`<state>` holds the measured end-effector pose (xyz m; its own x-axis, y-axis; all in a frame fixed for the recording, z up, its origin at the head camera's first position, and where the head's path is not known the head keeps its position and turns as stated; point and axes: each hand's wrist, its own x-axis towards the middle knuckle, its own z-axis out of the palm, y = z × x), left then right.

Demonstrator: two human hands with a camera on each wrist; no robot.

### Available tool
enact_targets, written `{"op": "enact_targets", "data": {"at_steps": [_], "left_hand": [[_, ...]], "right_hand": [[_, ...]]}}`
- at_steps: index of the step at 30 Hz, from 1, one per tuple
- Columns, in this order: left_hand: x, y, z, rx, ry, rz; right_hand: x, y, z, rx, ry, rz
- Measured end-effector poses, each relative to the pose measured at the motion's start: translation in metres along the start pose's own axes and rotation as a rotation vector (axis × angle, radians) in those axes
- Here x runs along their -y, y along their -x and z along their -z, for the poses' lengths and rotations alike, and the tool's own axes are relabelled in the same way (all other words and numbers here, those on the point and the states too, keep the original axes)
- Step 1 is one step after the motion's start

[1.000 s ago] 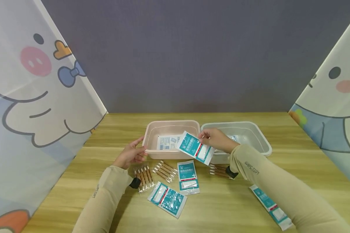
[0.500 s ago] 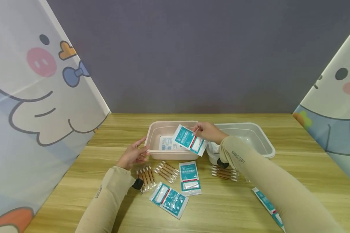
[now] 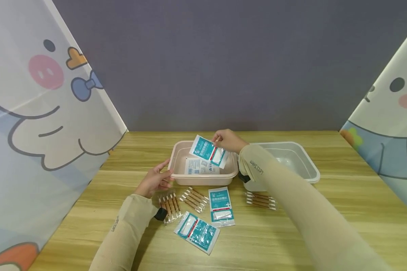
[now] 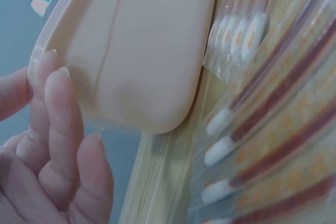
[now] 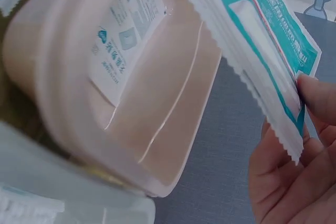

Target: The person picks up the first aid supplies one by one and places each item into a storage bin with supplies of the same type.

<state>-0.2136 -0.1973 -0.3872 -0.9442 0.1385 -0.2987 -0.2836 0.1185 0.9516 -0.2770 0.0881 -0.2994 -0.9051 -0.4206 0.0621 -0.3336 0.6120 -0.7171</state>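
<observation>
My right hand (image 3: pixel 229 140) pinches one edge of a teal-and-white dressing packet (image 3: pixel 207 151), between thumb and fingers. The packet hangs tilted over the pink plastic basin (image 3: pixel 215 181), above another packet (image 3: pixel 198 166) that lies inside with its white printed side up. In the right wrist view the held packet (image 5: pixel 268 45) is at the basin's open side. My left hand (image 3: pixel 154 180) holds the basin at its near left corner, thumb at the rim and fingertips (image 4: pixel 60 85) against the outer wall. Cotton swabs (image 3: pixel 170 207) in clear wrap lie just below this hand.
A grey-white plastic basin (image 3: pixel 310 171) stands right of the pink one, partly hidden by the right sleeve. In front lie two dressing packets, one upright (image 3: pixel 221 206) and one slanted (image 3: pixel 198 232), plus wrapped swabs in the middle (image 3: pixel 193 199) and at right (image 3: pixel 261 200).
My right hand has carried the dressing packet left and away from me, from the gap between the basins to over the pink basin. My left hand keeps its place at the corner.
</observation>
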Motion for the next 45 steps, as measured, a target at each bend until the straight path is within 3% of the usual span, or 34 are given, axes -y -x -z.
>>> {"op": "enact_targets", "data": {"at_steps": [12,21,30,45], "left_hand": [[0.005,-0.002,0.001,0.006,0.026,-0.006],[0.005,-0.001,0.0,-0.001,0.036,-0.006],[0.004,0.001,-0.005,0.009,0.05,-0.003],[0.002,0.001,-0.007,0.016,0.047,-0.006]], "right_hand": [[-0.002,-0.025,-0.003,0.026,0.041,-0.021],[-0.002,-0.033,-0.01,0.158,0.115,-0.04],[-0.002,-0.037,-0.012,0.178,0.195,-0.054],[-0.01,-0.048,-0.022,0.21,0.225,-0.111]]}}
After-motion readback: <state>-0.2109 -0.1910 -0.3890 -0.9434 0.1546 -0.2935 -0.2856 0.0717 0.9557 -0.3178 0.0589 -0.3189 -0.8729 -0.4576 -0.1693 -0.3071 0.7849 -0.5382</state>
